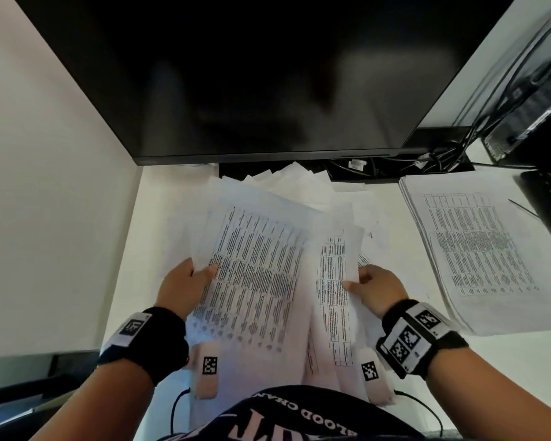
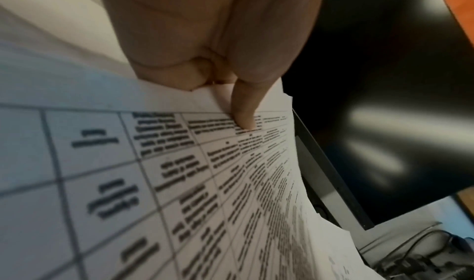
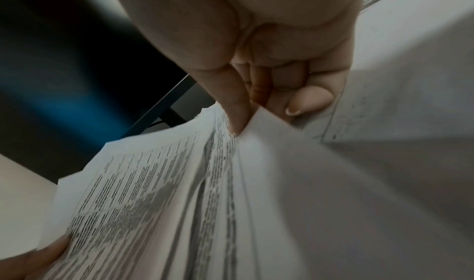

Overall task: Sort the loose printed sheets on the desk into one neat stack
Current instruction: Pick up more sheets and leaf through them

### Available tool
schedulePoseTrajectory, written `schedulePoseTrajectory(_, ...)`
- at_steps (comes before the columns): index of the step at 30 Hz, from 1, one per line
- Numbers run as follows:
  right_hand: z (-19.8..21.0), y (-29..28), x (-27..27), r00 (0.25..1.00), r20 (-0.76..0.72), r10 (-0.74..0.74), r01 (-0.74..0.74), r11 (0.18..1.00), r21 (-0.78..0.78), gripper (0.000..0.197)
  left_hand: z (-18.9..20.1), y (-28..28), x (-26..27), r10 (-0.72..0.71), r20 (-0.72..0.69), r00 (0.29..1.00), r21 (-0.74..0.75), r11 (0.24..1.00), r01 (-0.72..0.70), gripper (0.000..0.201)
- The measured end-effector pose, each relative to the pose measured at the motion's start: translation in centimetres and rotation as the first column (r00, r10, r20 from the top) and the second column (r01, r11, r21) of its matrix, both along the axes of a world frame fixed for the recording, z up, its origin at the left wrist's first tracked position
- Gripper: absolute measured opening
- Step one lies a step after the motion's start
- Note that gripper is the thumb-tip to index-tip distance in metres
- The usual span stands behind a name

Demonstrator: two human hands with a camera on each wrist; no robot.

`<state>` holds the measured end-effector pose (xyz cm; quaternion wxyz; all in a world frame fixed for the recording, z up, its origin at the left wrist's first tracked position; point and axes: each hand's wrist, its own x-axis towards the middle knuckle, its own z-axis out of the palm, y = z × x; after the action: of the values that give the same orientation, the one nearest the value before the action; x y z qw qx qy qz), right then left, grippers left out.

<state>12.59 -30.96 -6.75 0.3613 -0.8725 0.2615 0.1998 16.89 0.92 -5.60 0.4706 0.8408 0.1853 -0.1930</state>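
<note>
A fanned bundle of printed sheets [image 1: 255,268] with black table text is held up over the white desk [image 1: 131,249], tilted toward me. My left hand [image 1: 185,281] grips its left edge, thumb on the top page; the left wrist view shows the thumb [image 2: 243,114] pressing the printed page [image 2: 179,183]. My right hand [image 1: 372,288] pinches the right edge of the sheets, and in the right wrist view the thumb [image 3: 236,112] lies on the sheets [image 3: 179,193] with fingers curled behind. More loose sheets [image 1: 287,183] fan out behind the bundle.
A squared stack of printed sheets [image 1: 477,249] lies on the desk at the right. A dark monitor [image 1: 252,74] hangs over the back of the desk, with cables [image 1: 439,154] behind. A black keyboard edge [image 1: 547,205] sits at far right. A wall stands at left.
</note>
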Motion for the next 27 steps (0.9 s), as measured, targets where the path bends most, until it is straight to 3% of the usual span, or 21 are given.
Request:
schedulePoseTrajectory(3, -0.1, 0.6, 0.0, 0.999, 0.038, 0.031, -0.030, 0.999, -0.011, 0.013, 0.1, -1.6, 0.0, -0.011, -0.018, 1.000, -0.118, 0.993, 0.009, 0.020)
schedulePoseTrajectory(7, 0.1, 0.4, -0.5, 0.998, 0.059, -0.018, 0.011, 0.992, 0.126, 0.010, 0.1, -2.9, -0.1, -0.105, -0.065, 0.992, -0.254, 0.964, 0.085, 0.034)
schedulePoseTrajectory(8, 0.2, 0.4, -0.6, 0.997, 0.062, -0.036, 0.026, 0.987, 0.159, 0.009, 0.1, -3.3, -0.1, -0.134, -0.063, 0.989, -0.237, 0.965, 0.116, 0.038)
schedulePoseTrajectory(10, 0.7, 0.4, -0.7, 0.996, 0.053, -0.073, 0.060, 0.977, 0.205, 0.025, -0.2, -4.0, -0.1, -0.204, -0.029, 0.978, -0.153, 0.968, 0.197, 0.041)
schedulePoseTrajectory(12, 0.7, -0.1, -0.1, 0.972, -0.005, -0.237, 0.228, 0.929, 0.292, 0.050, -0.2, -4.5, -0.3, -0.201, 0.013, 0.979, -0.100, 0.974, 0.201, 0.033)
schedulePoseTrajectory(14, 0.1, -1.0, 0.6, 0.901, -0.079, -0.426, 0.427, 0.840, 0.333, 0.064, 0.0, -4.7, -0.6, -0.173, 0.058, 0.983, -0.090, 0.980, 0.178, 0.024)
schedulePoseTrajectory(17, -0.6, -1.5, 1.1, 0.858, -0.111, -0.501, 0.499, 0.766, 0.406, 0.053, 0.7, -4.5, -1.2, -0.160, 0.099, 0.982, -0.119, 0.978, 0.171, 0.021)
schedulePoseTrajectory(20, 0.0, -0.9, 1.8, 0.891, -0.082, -0.447, 0.441, 0.808, 0.389, 0.039, 2.0, -3.7, -1.4, -0.171, 0.123, 0.978, -0.119, 0.975, 0.185, 0.022)
schedulePoseTrajectory(23, -0.5, -0.8, 2.6, 0.960, -0.074, -0.271, 0.281, 0.927, 0.248, 0.031, 3.4, -2.7, -1.6, -0.154, 0.124, 0.980, -0.150, 0.974, 0.172, 0.025)
schedulePoseTrajectory(25, -1.2, -0.9, 3.1, 0.962, -0.109, -0.249, 0.271, 0.912, 0.307, 0.013, 4.2, -2.0, -1.9, -0.143, 0.129, 0.981, -0.152, 0.975, 0.162, 0.025)
schedulePoseTrajectory(27, -1.0, -0.4, 3.6, 0.987, -0.107, -0.120, 0.143, 0.960, 0.241, 0.026, 4.9, -1.2, -2.3, -0.161, 0.139, 0.977, -0.137, 0.974, 0.180, 0.025)
